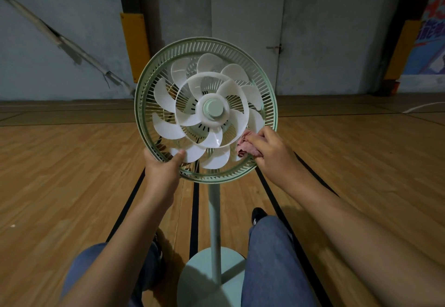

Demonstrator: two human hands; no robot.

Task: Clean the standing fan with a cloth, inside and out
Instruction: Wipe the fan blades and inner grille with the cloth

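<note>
A pale green standing fan [214,210] stands between my knees, its head tilted up toward me. The front grille is off, so the white blades [166,128] and the green hub cap [213,109] are bare inside the green rear cage rim [204,44]. My left hand [163,169] grips the lower left of the rim, thumb lying on a blade. My right hand [267,150] holds a crumpled pink cloth [245,145] and presses it on the blades at the lower right, just inside the rim.
The fan's round base [199,270] rests on a wooden floor with black lines. My legs in blue jeans [272,258] flank the pole. A grey wall with a white door [245,39] and yellow padding [133,42] lies behind.
</note>
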